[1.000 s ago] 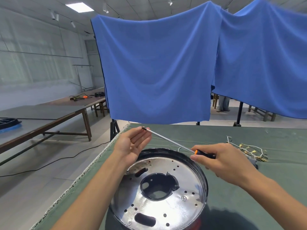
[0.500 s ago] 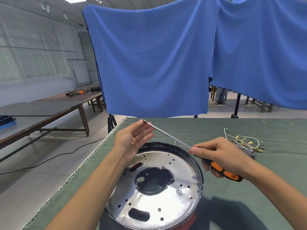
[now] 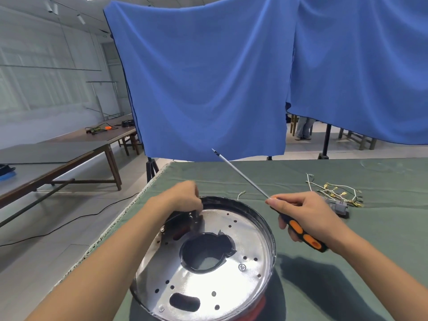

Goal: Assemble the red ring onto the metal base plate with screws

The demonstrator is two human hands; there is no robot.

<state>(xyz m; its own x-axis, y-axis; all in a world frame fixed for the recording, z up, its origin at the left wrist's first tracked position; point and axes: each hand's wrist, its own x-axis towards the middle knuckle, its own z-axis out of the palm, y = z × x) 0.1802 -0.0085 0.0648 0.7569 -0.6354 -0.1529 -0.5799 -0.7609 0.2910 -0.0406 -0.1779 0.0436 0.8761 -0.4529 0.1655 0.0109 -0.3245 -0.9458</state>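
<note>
A shiny round metal base plate [image 3: 252, 242] with a big centre hole and several small holes lies on the green table. One screw [image 3: 241, 267] sits in it right of the centre hole. A sliver of the red ring [image 3: 261, 305] shows under the plate's near right rim. My left hand [image 3: 183, 200] rests fingers-down on the plate's far left rim, fingertips pinched together; what they hold is hidden. My right hand [image 3: 305, 216] grips a black-and-orange screwdriver [image 3: 303, 235], its long shaft pointing up and left, the tip in the air above the table.
A tangle of wires with brass terminals [image 3: 335, 193] and a small grey part [image 3: 340, 208] lie right of my right hand. The green cloth's left edge [image 3: 129, 209] runs close to the plate. Blue curtains [image 3: 208, 77] hang behind the table.
My left hand left the screwdriver tip and dropped onto the plate's far left rim. My right hand shifted right, and the screwdriver shaft now points free into the air.
</note>
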